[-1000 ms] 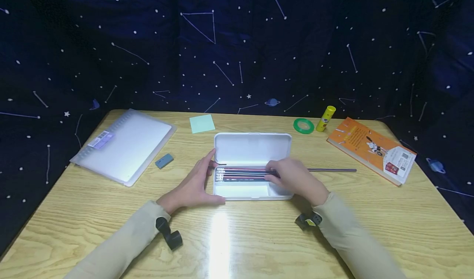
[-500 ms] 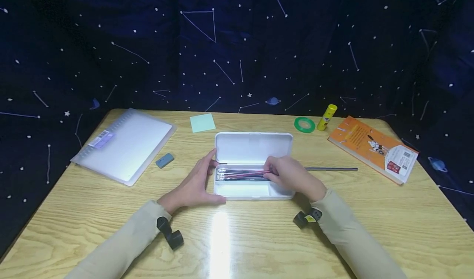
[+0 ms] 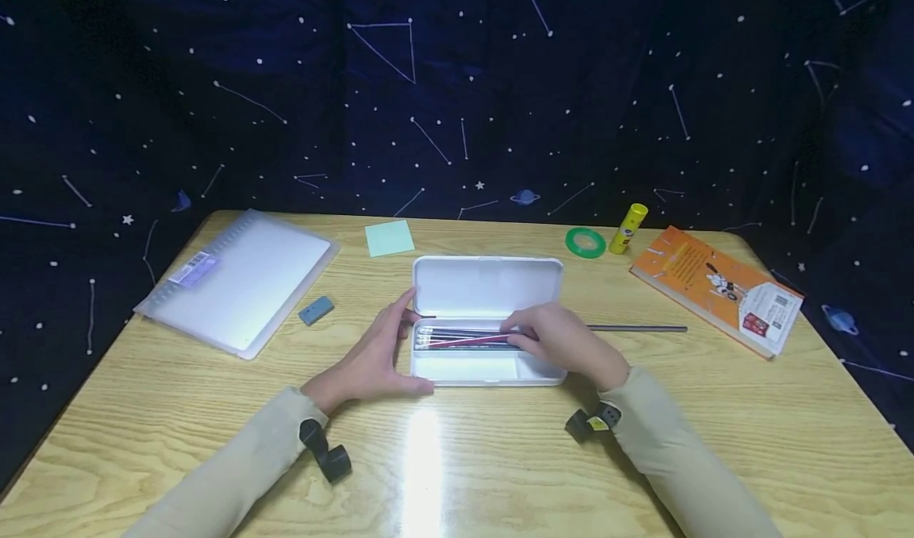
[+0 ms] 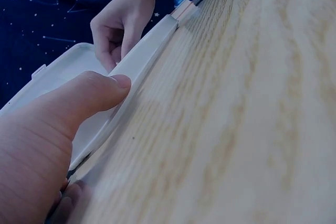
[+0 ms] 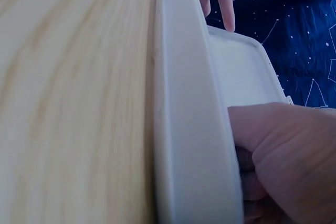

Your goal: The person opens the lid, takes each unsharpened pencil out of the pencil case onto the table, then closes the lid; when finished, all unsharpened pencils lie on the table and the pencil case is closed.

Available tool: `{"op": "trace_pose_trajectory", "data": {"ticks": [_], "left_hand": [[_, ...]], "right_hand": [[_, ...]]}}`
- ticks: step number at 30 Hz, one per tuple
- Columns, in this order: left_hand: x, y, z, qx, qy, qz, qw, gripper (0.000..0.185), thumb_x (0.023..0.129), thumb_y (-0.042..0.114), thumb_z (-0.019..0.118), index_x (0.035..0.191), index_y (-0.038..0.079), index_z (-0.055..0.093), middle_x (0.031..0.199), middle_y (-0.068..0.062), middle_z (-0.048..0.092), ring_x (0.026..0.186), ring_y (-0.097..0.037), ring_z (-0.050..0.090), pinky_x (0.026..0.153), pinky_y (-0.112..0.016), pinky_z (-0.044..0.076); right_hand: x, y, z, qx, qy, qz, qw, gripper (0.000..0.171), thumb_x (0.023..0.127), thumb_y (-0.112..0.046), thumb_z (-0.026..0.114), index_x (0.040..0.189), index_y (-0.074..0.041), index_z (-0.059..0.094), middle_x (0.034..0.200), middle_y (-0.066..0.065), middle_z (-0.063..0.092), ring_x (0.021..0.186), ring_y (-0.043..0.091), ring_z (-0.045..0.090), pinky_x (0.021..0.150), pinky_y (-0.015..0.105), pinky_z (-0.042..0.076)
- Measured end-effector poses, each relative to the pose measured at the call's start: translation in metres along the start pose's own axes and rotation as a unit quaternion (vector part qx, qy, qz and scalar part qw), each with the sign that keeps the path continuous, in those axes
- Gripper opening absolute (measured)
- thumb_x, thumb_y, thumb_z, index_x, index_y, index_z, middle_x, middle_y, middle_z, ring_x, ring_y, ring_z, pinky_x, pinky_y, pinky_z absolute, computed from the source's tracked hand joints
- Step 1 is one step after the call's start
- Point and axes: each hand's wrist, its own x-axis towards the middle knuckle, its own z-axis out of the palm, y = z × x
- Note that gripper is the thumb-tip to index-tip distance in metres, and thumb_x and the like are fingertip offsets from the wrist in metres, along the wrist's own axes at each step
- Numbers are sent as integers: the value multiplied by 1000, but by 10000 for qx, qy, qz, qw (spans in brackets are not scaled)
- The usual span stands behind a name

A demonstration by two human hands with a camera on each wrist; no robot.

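Where starry cloth [image 3: 457, 86] hangs, wooden table [image 3: 500, 466].

We see a wooden table [image 3: 643, 443] with light yellow wood and wavy lines in it. A white pencil box [image 3: 485, 320] sits open in the middle of the table, with its lid up at the back. A gray stick [image 3: 639, 328] lies flat just to the right of the box. At the far left lies a clear folder [image 3: 239, 280], and a small blue eraser [image 3: 316, 310] lies near it. A green sticky note [image 3: 389, 238] lies behind the box. At the far right we see a green tape ring [image 3: 585, 242], a yellow glue stick [image 3: 628, 228] touching it, and an orange book [image 3: 717, 288].
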Motion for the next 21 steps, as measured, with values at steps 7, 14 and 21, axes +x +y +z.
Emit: {"op": "trace_pose_trajectory", "data": {"ticks": [7,14,21], "left_hand": [[1,0,1,5,12,32,10000,134,57,45,89,155,18,3,130,-4,45,105,-16,44,93,-35,43],[0,-1,1,22,43,22,10000,133,56,45,89,155,18,3,130,-4,45,104,-16,44,93,-35,43],[0,-1,0,-9,28,56,10000,133,56,43,89,155,16,4,130,-5,45,104,-16,44,93,-35,43]], "right_hand": [[0,-1,1,-170,249,49,9995,11,89,-18,68,96,-14,74,62,-9,51,54,5,39,52,22,34],[-20,12,-10,144,723,434,9963,11,88,-18,69,98,-14,73,63,-8,49,58,9,42,54,23,35],[-61,58,-22,224,1343,529,9893,10,85,-10,72,94,-13,73,59,-10,44,54,4,38,49,21,33]]}}
